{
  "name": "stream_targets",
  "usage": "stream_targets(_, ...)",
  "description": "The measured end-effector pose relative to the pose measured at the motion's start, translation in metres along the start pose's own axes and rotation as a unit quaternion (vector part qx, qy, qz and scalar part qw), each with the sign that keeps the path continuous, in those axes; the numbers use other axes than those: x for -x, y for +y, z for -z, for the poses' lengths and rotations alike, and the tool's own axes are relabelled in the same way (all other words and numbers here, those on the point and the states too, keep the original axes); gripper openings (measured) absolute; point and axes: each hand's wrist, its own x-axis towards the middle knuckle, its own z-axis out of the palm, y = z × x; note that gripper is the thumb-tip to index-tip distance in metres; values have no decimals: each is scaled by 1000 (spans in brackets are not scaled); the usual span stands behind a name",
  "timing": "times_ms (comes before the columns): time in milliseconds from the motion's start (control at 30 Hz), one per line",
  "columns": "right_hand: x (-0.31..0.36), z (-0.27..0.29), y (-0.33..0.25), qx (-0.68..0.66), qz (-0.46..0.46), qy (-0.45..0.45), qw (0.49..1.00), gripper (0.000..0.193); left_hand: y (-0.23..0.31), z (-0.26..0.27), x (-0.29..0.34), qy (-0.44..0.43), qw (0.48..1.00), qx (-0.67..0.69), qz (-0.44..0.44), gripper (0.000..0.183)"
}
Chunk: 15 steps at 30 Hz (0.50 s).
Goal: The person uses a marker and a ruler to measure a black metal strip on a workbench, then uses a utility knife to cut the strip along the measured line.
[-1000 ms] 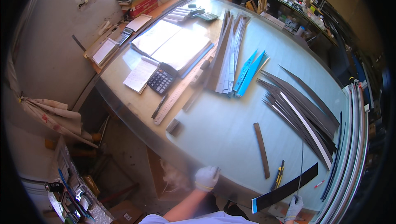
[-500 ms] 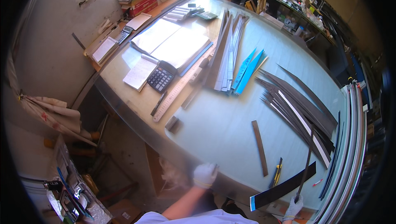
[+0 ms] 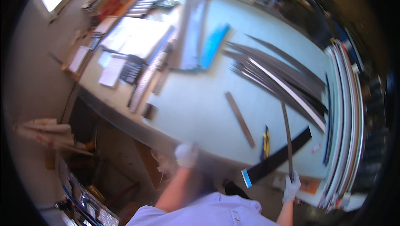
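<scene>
Grasping the lower end of a narrow dark strip [image 3: 286,128], the right hand [image 3: 291,186], in a pale glove, is just beside the near side of the wide black strip [image 3: 277,159], its fingers closed round the piece. That narrow strip runs up across the wide black strip (whether the two touch, I cannot tell) and points toward the fan of dark strips [image 3: 293,80] beyond it. The left hand [image 3: 186,155], also gloved, is at the table edge, well to the left of the wide black strip; its fingers look curled, but blur hides whether they grip anything. A blue and white band [image 3: 246,178] marks the wide black strip's near left end. Just left of the wide black strip lies a yellow-and-black utility knife [image 3: 266,142], with no hand on it; farther left is a short brown strip [image 3: 240,119], lying alone on the glass-like tabletop [image 3: 200,113]. Well beyond the wide black strip, to its left, are bundles of blue strips [image 3: 214,44] and grey strips [image 3: 191,38]. As for progress, I judge that one narrow piece is picked out and in hand, not yet set down, while the fanned pieces and both bundles lie unhandled; whether any is finished, the view does not show.
</scene>
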Motion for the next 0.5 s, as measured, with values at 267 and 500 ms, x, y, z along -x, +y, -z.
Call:
stream_targets(267,2,65,71,101,61,38,992,41,-3,-22,9,41,997,-65,16,18)
stream_targets(500,12,130,154,164,22,93,982,45,80,-28,29,-11,1000,-13,8,26)
